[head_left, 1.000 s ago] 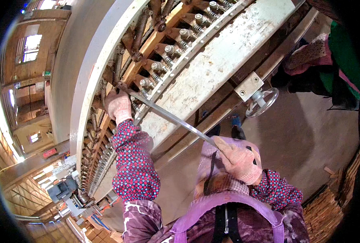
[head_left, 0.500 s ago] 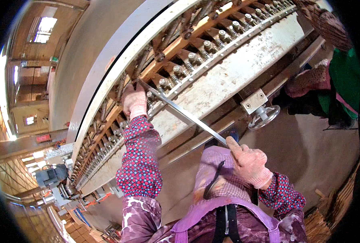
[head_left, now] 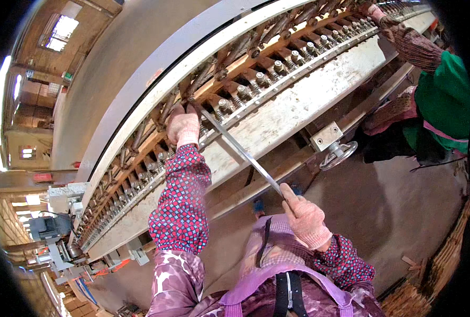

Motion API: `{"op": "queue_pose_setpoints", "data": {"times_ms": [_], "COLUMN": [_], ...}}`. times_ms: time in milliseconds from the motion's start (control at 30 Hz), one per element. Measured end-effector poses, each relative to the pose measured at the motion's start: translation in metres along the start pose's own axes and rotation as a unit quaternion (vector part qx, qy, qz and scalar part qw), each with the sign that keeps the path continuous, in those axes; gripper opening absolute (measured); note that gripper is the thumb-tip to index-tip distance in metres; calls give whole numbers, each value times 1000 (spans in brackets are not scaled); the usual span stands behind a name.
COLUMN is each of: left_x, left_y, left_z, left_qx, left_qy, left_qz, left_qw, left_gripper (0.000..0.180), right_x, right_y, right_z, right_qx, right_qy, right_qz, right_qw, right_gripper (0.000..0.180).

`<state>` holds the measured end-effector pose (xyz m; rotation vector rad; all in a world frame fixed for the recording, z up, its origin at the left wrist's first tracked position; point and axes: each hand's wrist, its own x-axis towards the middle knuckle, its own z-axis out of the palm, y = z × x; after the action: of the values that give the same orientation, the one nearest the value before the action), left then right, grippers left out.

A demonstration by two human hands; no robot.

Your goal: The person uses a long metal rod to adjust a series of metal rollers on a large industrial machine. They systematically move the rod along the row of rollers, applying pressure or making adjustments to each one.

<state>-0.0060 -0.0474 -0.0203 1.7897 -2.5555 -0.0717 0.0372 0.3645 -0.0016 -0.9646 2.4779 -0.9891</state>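
A long flat metal bar (head_left: 240, 150) runs from my right hand up to the machine's row of rusty bolts and springs (head_left: 256, 79). My right hand (head_left: 303, 216), in a pink glove, is closed around the bar's lower end. My left hand (head_left: 183, 124), also gloved, rests on the machine at the bar's upper tip; its grip on the bar cannot be told. The machine is a long frame with a pale, worn metal beam (head_left: 298, 105) along its front.
A small handwheel (head_left: 338, 154) sticks out of the beam below a bolted bracket. A co-worker in a green top (head_left: 443, 100) reaches to the machine at the upper right. Stacked wooden strips (head_left: 441, 264) lie at the lower right. A motor unit (head_left: 50, 227) stands at the left.
The view has swung, so the machine now sits flatter across the frame. Both my hands have stayed on the bar, which points at a rod further along the row.
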Motion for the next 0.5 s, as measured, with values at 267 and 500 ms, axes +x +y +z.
{"op": "queue_pose_setpoints", "data": {"times_ms": [267,500], "left_x": [-16,-32], "left_y": [-15,-12], "left_z": [2,-23], "left_qx": [-170,-188], "left_qy": [18,-23], "left_qz": [8,32], "left_qw": [985,981], "left_gripper": [52,60], "right_x": [-19,-38], "right_y": [-33,-44], "right_z": [-28,8], "right_qx": [-158,-215], "right_qy": [1,66], "right_qz": [-18,-31], "right_qw": [987,974], "right_gripper": [52,54]}}
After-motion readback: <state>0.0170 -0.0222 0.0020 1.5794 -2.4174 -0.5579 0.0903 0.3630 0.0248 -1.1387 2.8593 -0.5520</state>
